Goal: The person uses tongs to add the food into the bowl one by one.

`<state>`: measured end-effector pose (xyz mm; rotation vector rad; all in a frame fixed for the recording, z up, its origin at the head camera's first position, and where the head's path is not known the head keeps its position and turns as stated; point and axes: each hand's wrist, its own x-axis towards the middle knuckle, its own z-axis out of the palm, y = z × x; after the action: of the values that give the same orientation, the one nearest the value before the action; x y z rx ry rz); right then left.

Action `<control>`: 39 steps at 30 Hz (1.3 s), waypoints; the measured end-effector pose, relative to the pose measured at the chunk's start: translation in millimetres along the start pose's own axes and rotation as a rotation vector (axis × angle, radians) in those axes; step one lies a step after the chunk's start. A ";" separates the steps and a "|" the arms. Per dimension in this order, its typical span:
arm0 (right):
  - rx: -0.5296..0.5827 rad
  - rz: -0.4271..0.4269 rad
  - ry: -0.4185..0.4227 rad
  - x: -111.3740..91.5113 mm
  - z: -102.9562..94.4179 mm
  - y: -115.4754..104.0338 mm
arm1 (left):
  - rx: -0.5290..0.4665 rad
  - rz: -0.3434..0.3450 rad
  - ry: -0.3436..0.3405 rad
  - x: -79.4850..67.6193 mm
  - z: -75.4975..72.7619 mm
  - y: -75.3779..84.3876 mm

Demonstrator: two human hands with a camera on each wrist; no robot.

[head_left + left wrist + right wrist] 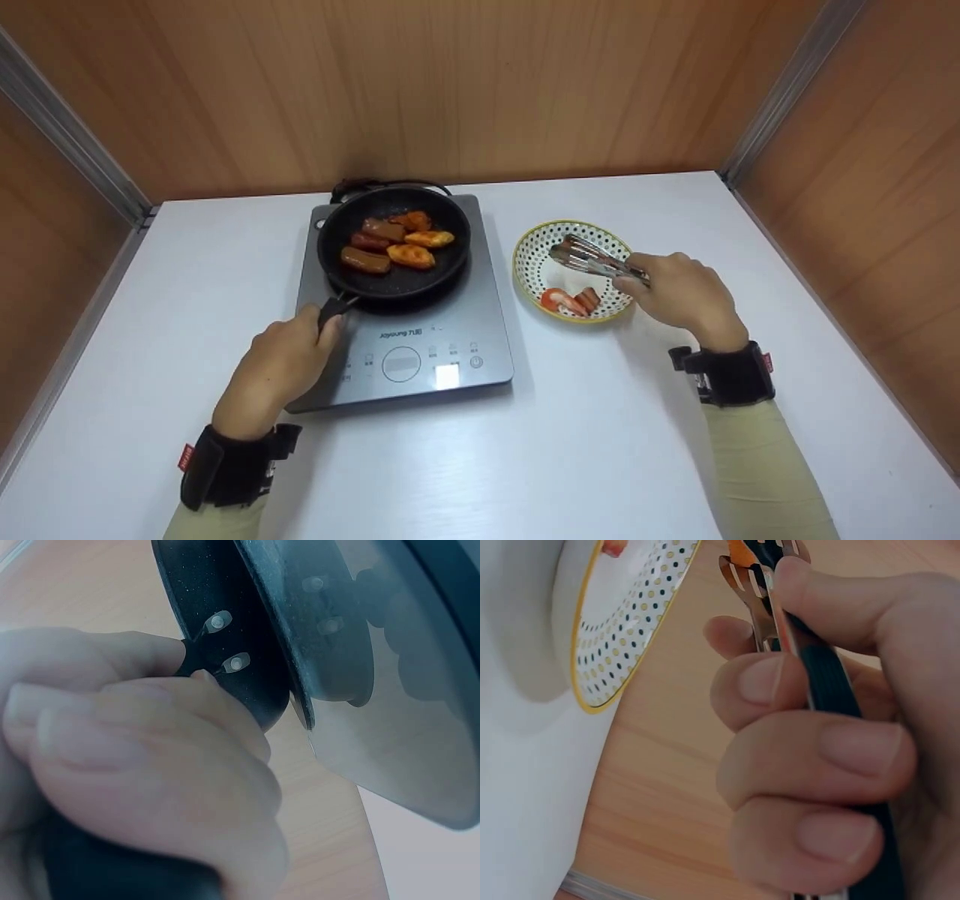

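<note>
My left hand [281, 360] grips the handle [330, 310] of a black frying pan [401, 285], which sits on an induction cooker [450, 337]. Inside the pan lie several brown sausage pieces [365, 260] and orange-yellow pieces [411, 256] that look like chicken wings. With curled fingers, my right hand [686, 296] holds metal tongs [596, 262] above a dotted, yellow-rimmed plate [523, 279]. Something orange [741, 553] shows between the tong ends in the right wrist view; its kind is unclear. A shrimp [566, 302] and a short sausage piece [588, 299] rest on the plate.
The plate stands right of the cooker on a white table [450, 465]. A black cord [360, 184] lies behind the pan. Wood-grain panels [480, 90] wall in the table at the back and both sides.
</note>
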<state>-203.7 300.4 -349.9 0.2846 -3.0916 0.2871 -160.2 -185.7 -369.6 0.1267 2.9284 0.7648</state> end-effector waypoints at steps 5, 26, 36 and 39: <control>0.013 -0.046 0.064 -3.0 -2.4 -13.8 | -0.005 0.000 -0.005 -0.3 0.6 -0.5; -0.266 -0.290 0.060 50.0 -43.1 -135.1 | -0.003 0.013 -0.021 0.7 0.4 0.2; -0.437 -0.256 0.000 76.0 -45.4 -165.9 | -0.005 0.009 -0.021 -0.5 -0.3 0.6; -0.473 -0.246 -0.010 81.3 -45.6 -177.4 | -0.008 0.008 -0.019 -1.2 -0.2 -0.5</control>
<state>-250.8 122.9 -269.9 0.6326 -2.9643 -0.4445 -159.1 -186.4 -369.6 0.1446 2.9082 0.7721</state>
